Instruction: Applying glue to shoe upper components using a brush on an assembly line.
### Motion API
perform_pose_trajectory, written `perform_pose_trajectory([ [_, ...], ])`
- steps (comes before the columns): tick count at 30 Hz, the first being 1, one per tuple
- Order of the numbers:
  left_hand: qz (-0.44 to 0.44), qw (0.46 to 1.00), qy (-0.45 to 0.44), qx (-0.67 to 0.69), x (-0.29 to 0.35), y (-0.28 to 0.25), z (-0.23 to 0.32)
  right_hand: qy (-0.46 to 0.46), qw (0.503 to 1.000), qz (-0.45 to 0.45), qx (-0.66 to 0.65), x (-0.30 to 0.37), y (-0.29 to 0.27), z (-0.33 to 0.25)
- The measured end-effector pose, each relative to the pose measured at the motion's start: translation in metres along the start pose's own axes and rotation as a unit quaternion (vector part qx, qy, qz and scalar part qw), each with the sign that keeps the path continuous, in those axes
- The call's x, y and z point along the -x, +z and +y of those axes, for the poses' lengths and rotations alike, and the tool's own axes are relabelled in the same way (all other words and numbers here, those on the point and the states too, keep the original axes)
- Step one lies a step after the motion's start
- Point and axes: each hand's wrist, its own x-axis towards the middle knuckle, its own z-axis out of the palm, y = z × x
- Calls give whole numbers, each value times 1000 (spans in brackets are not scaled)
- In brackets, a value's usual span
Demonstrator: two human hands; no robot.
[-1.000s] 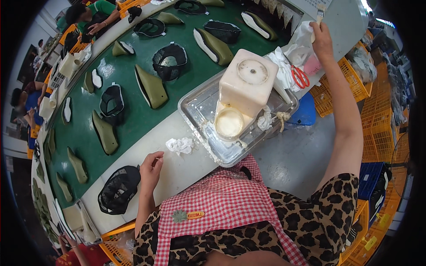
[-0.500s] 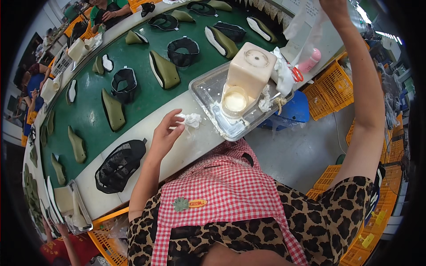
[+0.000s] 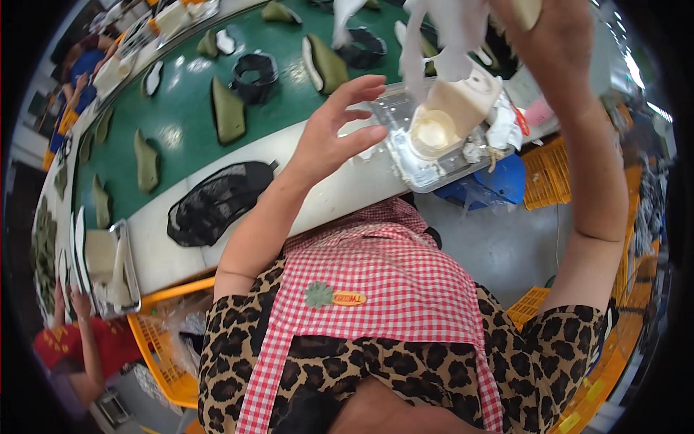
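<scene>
My left hand (image 3: 329, 137) is raised over the white bench edge, fingers spread and nothing in them. Up at the top right, my right hand (image 3: 553, 54) is closed, and thin white translucent sheeting (image 3: 452, 40) hangs beside its fingers. Its fingertips are partly cut off by the frame's top edge. Beneath the sheeting, a cream plastic container (image 3: 470, 98) with a round cup (image 3: 432, 134) of whitish stuff stands on a smeared metal tray (image 3: 405, 155). A black mesh shoe upper (image 3: 220, 202) lies on the bench, left of my left forearm.
Olive shoe pieces (image 3: 228, 112) and black uppers (image 3: 254, 76) are spread over the green belt (image 3: 181, 108). Red-handled scissors (image 3: 519, 119), a pink bottle (image 3: 538, 112) and a blue bin (image 3: 499, 181) are at the right. A co-worker in red (image 3: 94, 347) works at lower left.
My right hand has come lower and nearer with the white sheeting. My left hand has risen and moved right, away from the crumpled white scrap. The view has shifted.
</scene>
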Motion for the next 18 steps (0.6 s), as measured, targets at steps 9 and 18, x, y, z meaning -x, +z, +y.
perform_pose_trajectory([
  [9, 139, 987, -69, 49, 62, -27, -30, 220, 939, 13, -264, 90, 129, -76],
  [18, 179, 905, -124, -365, 135, -77, -94, 338, 904, -12, -263, 160, 178, -92],
])
